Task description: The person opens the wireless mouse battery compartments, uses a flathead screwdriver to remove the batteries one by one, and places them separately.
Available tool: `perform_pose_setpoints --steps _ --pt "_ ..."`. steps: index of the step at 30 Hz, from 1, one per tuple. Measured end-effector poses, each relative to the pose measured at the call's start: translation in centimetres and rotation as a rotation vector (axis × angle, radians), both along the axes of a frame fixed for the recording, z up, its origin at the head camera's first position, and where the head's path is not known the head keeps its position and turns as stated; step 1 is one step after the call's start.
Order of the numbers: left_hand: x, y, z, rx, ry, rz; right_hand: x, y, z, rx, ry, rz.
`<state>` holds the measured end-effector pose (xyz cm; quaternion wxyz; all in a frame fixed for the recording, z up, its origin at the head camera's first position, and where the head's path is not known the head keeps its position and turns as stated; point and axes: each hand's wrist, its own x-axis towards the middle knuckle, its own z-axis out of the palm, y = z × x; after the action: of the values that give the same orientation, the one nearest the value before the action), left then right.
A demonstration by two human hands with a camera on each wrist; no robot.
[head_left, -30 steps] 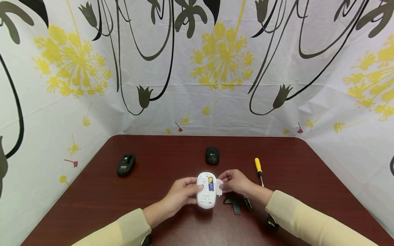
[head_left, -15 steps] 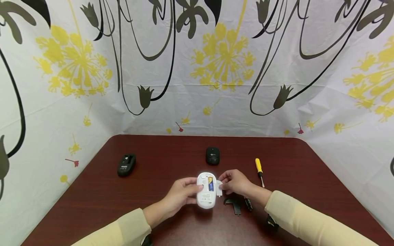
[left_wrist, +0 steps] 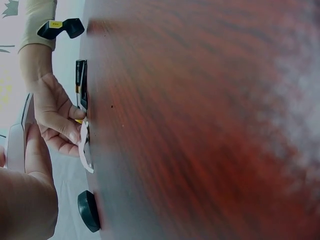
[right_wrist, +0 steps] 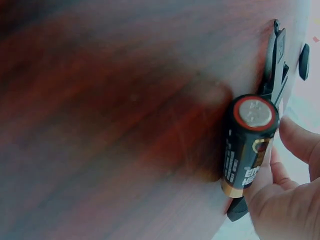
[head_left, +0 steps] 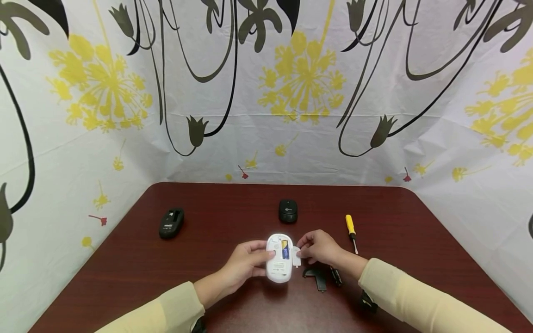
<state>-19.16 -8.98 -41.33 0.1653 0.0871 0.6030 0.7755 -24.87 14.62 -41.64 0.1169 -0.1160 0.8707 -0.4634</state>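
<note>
My left hand [head_left: 239, 263] grips a white computer mouse [head_left: 276, 273] by its side, underside up, thumb on its edge. A blue and yellow battery [head_left: 285, 249] sits in its uncovered compartment. Beside the mouse, my right hand [head_left: 320, 248] pinches a white battery cover [head_left: 297, 261] between thumb and fingers. In the left wrist view, the cover [left_wrist: 86, 150] hangs from the right fingertips, with the mouse [left_wrist: 16, 145] at the left. Below the right hand lie a black battery cover [head_left: 319, 280] and a loose dark battery [head_left: 336, 276], seen large in the right wrist view [right_wrist: 245, 155].
A black mouse [head_left: 171, 223] lies underside up at the left, its compartment uncovered. Another black mouse [head_left: 288, 211] stands at the back middle. A yellow-handled screwdriver [head_left: 350, 225] lies right of the right hand on the dark red table [head_left: 225, 203]. Patterned cloth [head_left: 250, 101] surrounds the table.
</note>
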Motion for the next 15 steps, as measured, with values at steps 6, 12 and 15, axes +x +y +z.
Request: perform_pose_setpoints --steps 6,12,15 --pt "-0.04 -0.01 -0.04 0.001 -0.001 0.003 -0.04 0.12 0.00 0.000 0.007 0.013" --pt "-0.04 0.05 0.00 -0.007 -0.001 0.005 0.01 0.16 0.10 0.001 0.016 0.023" --pt "-0.01 0.06 -0.01 -0.011 -0.001 0.006 0.10 0.18 0.17 -0.003 0.013 0.029"
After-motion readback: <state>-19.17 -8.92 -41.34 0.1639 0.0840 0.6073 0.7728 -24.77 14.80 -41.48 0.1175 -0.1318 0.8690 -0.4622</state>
